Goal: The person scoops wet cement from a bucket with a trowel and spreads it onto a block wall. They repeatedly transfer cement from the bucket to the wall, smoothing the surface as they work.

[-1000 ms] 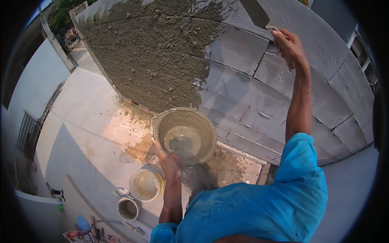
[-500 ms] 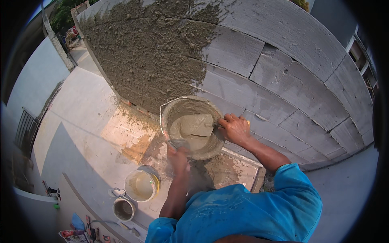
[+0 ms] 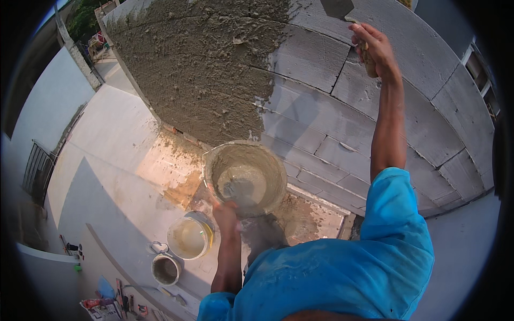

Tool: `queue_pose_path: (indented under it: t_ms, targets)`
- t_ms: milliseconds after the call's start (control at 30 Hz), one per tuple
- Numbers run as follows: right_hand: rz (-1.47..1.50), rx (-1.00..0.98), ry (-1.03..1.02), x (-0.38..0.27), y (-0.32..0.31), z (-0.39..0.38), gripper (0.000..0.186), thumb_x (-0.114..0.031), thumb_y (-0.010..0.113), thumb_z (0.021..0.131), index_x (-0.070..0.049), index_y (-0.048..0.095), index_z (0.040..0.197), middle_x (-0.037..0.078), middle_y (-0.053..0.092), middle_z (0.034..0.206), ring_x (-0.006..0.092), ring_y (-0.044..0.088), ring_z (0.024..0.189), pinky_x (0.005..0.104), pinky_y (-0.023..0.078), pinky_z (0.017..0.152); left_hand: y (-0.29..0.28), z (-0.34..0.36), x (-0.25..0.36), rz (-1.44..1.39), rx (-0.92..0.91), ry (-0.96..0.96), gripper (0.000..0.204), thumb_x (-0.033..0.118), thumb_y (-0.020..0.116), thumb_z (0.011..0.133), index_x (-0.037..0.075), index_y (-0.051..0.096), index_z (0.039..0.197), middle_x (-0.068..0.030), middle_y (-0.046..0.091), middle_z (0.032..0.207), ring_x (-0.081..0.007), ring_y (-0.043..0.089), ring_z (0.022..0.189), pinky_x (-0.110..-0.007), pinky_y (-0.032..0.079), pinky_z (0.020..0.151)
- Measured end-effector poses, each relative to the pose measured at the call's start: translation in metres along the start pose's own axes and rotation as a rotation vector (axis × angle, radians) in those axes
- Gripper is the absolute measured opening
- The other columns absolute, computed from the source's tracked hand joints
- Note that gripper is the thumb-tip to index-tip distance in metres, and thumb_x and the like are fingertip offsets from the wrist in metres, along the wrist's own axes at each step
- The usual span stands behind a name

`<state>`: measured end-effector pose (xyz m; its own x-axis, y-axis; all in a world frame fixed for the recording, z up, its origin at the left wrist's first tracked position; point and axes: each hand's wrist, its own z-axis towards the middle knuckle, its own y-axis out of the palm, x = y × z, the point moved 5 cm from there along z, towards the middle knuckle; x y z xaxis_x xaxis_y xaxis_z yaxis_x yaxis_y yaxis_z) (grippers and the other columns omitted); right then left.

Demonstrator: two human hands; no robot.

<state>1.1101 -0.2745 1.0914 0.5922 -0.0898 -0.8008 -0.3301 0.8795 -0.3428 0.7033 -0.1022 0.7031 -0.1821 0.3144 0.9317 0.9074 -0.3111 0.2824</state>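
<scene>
Up by the top of the block wall (image 3: 316, 59), my right hand (image 3: 376, 47) is closed round the handle of a trowel (image 3: 337, 7). The flat grey blade points up and left in front of the wall, partly cut off by the picture's edge. My left hand (image 3: 226, 215) grips the near left rim of a bucket (image 3: 277, 184) in front of my body. Wet grey mortar (image 3: 249, 182) lies inside it and coats its walls. Rough fresh mortar (image 3: 198, 69) covers the wall's left part; pale blocks show on the right.
To the left of my body, a white bucket (image 3: 209, 241) of cloudy liquid and a smaller pail (image 3: 153, 267) stand on the floor. A mortar-splashed board (image 3: 166, 168) lies along the wall's foot. Tools (image 3: 122, 299) and bags are at the lower left.
My right hand has lifted the trowel out of the bucket and swung it up to the upper wall. The mortar heaped on the blade no longer shows. The bucket has shifted slightly down and left.
</scene>
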Motion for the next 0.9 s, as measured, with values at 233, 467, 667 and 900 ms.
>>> queue_pose_path:
  t_ms: [233, 467, 667, 900]
  targets:
    - [-0.692, -0.834, 0.069, 0.087, 0.047, -0.193, 0.050, -0.043, 0.071, 0.090, -0.004, 0.067, 0.122, 0.020, 0.072, 0.104, 0.0385, 0.068, 0.102, 0.0475, 0.052, 0.086, 0.018, -0.049, -0.042, 0.010, 0.128, -0.085, 0.039, -0.008, 0.057, 0.075, -0.001, 0.047, 0.113, -0.0051, 0.055, 0.079, -0.0109, 0.054, 0.062, -0.026, 0.040, 0.047]
    - [-0.914, -0.867, -0.137, 0.182, 0.121, -0.327, 0.039, -0.033, 0.075, 0.081, -0.014, 0.069, 0.115, 0.013, 0.069, 0.107, 0.0300, 0.069, 0.102, 0.0482, 0.054, 0.083, 0.067, -0.112, -0.067, 0.115, 0.068, 0.121, 0.051, -0.010, 0.055, 0.075, -0.004, 0.054, 0.125, -0.0047, 0.061, 0.092, -0.0135, 0.059, 0.079, -0.027, 0.048, 0.070]
    - [-0.763, -0.464, -0.451, 0.183, 0.109, -0.331, 0.025, -0.026, 0.075, 0.084, -0.018, 0.070, 0.107, 0.001, 0.063, 0.092, 0.0201, 0.065, 0.087, 0.0424, 0.049, 0.067, 0.041, -0.105, -0.092, -0.159, 0.254, -0.183, 0.030, -0.007, 0.059, 0.076, 0.002, 0.053, 0.104, -0.0028, 0.053, 0.081, -0.0116, 0.050, 0.068, -0.028, 0.042, 0.060]
    - [-0.532, -0.714, -0.206, 0.174, 0.154, -0.317, 0.031, -0.033, 0.075, 0.088, -0.017, 0.071, 0.114, 0.002, 0.066, 0.090, 0.0198, 0.065, 0.083, 0.0377, 0.049, 0.068, -0.007, -0.088, -0.119, -0.173, 0.351, -0.318, 0.041, -0.007, 0.056, 0.078, 0.009, 0.053, 0.116, -0.0030, 0.055, 0.081, -0.0088, 0.048, 0.054, -0.026, 0.037, 0.043]
